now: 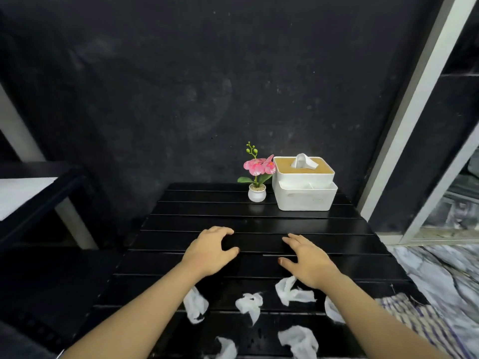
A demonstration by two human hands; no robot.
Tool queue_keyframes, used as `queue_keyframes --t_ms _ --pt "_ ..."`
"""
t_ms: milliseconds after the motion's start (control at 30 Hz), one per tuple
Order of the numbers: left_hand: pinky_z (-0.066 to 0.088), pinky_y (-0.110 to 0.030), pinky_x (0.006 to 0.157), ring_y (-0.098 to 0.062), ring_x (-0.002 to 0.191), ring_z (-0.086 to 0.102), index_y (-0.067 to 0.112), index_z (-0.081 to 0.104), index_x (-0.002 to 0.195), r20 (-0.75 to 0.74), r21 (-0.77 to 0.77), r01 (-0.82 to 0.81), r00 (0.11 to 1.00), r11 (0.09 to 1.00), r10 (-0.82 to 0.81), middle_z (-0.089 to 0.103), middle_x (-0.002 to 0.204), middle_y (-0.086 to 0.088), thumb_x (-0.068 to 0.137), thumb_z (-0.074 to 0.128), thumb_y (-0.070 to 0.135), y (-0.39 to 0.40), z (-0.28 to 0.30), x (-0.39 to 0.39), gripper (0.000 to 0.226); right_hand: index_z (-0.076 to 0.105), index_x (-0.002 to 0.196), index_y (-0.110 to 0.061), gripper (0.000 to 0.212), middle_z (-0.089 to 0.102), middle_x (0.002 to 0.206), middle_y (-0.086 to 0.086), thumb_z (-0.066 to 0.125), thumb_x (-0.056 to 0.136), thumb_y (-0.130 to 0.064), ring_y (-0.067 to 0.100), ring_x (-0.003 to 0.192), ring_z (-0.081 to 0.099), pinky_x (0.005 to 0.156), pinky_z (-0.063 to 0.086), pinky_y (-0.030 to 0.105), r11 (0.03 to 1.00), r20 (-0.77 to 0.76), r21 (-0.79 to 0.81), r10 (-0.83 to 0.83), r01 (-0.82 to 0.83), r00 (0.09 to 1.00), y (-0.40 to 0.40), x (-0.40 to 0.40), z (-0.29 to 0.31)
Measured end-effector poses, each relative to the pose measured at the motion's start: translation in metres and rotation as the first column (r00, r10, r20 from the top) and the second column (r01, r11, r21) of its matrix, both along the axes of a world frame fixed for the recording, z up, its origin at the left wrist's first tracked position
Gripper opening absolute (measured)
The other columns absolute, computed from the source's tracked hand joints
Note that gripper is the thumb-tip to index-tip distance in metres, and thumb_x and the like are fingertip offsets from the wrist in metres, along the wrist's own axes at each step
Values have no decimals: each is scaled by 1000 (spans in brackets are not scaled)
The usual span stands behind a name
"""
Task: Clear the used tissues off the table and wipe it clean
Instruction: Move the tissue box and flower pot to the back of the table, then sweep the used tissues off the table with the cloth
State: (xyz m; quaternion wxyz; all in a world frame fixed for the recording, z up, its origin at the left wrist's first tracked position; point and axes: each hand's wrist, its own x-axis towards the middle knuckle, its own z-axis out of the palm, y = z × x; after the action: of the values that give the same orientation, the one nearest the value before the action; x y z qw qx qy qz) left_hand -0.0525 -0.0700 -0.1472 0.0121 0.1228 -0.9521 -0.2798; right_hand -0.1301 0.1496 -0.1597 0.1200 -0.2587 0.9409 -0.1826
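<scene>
Several crumpled white tissues lie on the near part of the black slatted table (pixel 259 221): one (pixel 195 304) beside my left forearm, one (pixel 250 305) in the middle, one (pixel 291 294) just below my right wrist, and more (pixel 299 340) at the bottom edge. My left hand (pixel 210 251) hovers over the table's middle, fingers curled and apart, holding nothing. My right hand (pixel 308 260) is beside it, fingers spread, also empty. Both hands are past the tissues, toward the far side.
A white tissue box (pixel 304 187) with a wooden lid and a tissue poking out stands at the far right of the table. A small pink orchid in a white pot (pixel 256 193) stands left of it. A striped cloth (pixel 420 320) lies at the table's right edge. A dark wall is behind.
</scene>
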Motion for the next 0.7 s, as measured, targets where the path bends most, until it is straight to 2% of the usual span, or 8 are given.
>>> queue_keyframes --t_ms 367,467,567,700 --pt "37 -36 107 -15 133 35 28 43 132 23 -103 -83 996 991 86 40 144 9 86 52 41 -30 13 90 50 30 138 -28 51 27 151 -4 45 90 -41 17 138 24 114 25 40 998 -42 49 -39 41 998 41 55 26" --pt "36 -36 108 -16 133 35 27 43 133 42 -141 -105 993 984 112 39 145 9 88 50 40 -40 12 121 48 34 136 -28 43 30 149 -4 41 94 -28 17 137 27 112 27 39 997 -80 36 -64 67 995 63 68 26" --pt "38 -37 107 -22 126 46 25 42 135 61 -111 -154 985 982 161 35 148 6 91 47 35 -51 10 154 45 39 134 -23 43 34 147 1 37 93 -12 20 137 28 113 26 37 995 -83 6 -97 98 992 91 78 21" --pt "30 -34 112 -18 137 30 24 39 137 53 -125 -192 978 973 200 33 150 3 94 43 29 -63 4 192 44 43 132 -13 43 40 144 10 38 90 -4 26 134 33 113 27 38 988 -99 -12 -155 155 983 125 92 14"
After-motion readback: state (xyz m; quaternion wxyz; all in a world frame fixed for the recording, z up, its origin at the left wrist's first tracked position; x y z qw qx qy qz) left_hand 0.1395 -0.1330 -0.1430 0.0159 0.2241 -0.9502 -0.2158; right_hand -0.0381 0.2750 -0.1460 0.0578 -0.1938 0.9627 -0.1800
